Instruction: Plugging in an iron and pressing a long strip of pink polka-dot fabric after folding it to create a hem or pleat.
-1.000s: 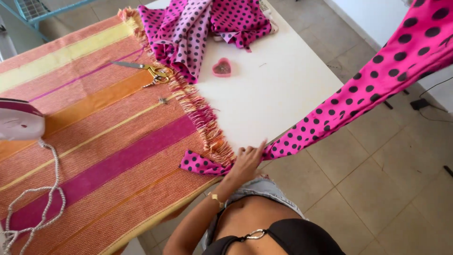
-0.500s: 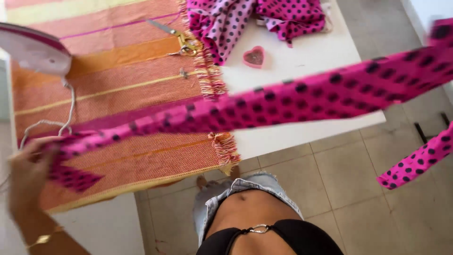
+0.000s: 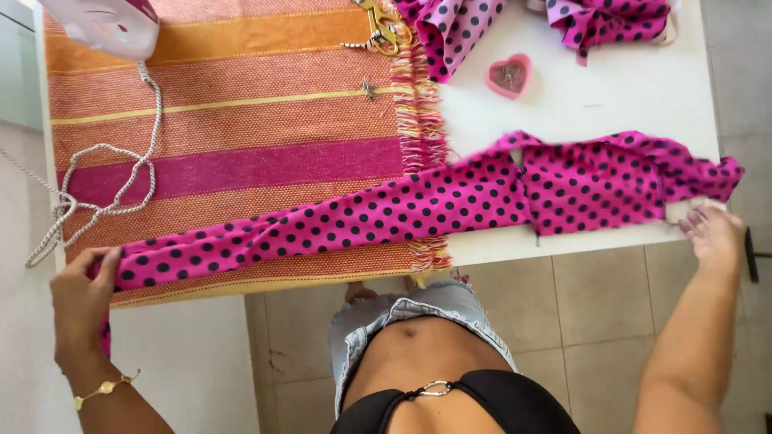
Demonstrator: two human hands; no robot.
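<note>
Head view: your left hand [image 3: 80, 297] pinches the dotted strip [image 3: 402, 210] at 8 o'clock; your right hand [image 3: 712, 233], grip open, rests at its 3 o'clock end. Strip spans rug [image 3: 241, 104] and tabletop [image 3: 611, 96]; uneven pulling could skew it or snag the fringe [image 3: 418, 120].

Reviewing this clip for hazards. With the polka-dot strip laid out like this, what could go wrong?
1. The iron sits at the striped cloth's far corner; its looped cord lies near the left hand and could snag, tipping it.
2. The pink polka-dot strip runs to the table's right edge by the right hand; that end may slide off.
</note>
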